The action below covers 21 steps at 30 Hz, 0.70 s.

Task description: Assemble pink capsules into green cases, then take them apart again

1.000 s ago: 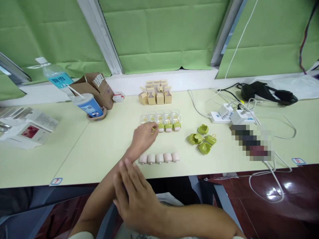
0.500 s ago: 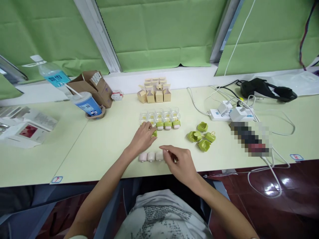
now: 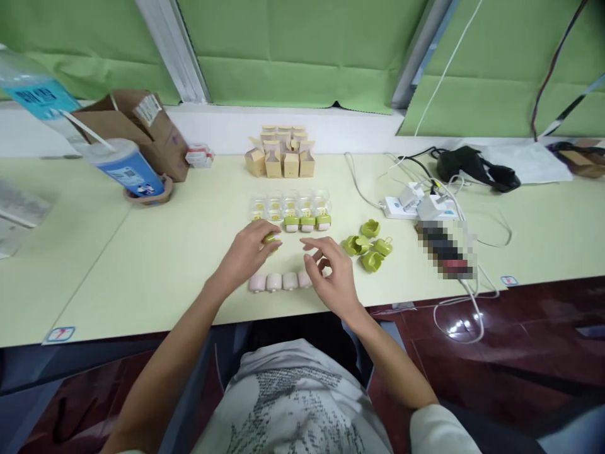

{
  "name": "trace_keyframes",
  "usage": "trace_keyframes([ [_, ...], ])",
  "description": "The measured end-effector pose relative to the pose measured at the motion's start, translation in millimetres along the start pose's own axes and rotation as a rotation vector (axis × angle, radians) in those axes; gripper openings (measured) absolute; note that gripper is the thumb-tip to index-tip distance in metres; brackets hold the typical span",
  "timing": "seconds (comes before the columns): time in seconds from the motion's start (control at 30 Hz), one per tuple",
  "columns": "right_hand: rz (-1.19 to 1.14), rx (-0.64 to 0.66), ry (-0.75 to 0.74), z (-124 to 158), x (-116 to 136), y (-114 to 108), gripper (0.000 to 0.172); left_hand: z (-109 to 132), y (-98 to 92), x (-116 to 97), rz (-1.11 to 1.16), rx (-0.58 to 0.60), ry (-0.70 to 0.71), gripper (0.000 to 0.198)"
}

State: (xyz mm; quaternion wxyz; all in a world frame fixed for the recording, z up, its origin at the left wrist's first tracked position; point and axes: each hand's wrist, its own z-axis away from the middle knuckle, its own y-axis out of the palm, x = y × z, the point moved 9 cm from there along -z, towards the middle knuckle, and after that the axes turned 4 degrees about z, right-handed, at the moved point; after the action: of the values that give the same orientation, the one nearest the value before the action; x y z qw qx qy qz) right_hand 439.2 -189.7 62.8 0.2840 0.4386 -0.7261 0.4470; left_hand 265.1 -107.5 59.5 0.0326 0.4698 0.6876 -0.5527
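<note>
Head: yellow marks in clear containers

Held piece: green
Near row of pieces: pale pink
Petal-edged pieces at right: olive green
Small far boxes: tan
Tabletop: pale yellow-green
Blinds: plain green
Shirt: whitish, dark text-like print
Floor: dark red

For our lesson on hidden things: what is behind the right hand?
The right hand partly covers the right end of the row of pale pink pieces; whatever it fully hides cannot be seen.
</note>
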Motion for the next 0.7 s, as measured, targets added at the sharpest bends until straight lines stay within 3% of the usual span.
trace_keyframes([
  [0.13,-0.125,0.171,-0.019,5,1,23,0.059,20,-11.4,-16,0.578,-0.048,-0.035,0.031],
  [0.27,-0.223,0.27,-0.064,11,8,33,0.049,34,-5.4,-24,0.807,-0.121,-0.072,0.047],
  [0.4,-0.045,0.148,-0.154,6,10,19,0.036,39,-10.7,-33,0.636,-0.246,-0.012,0.031],
  [0.53,0.232,-0.022,-0.268,6,15,3,0.024,43,-13.3,-55,0.422,-0.276,0.119,0.018],
  [0.7,0.282,-0.023,-0.377,9,20,-1,0.021,47,-13.3,-66,0.308,-0.319,0.207,0.021],
])
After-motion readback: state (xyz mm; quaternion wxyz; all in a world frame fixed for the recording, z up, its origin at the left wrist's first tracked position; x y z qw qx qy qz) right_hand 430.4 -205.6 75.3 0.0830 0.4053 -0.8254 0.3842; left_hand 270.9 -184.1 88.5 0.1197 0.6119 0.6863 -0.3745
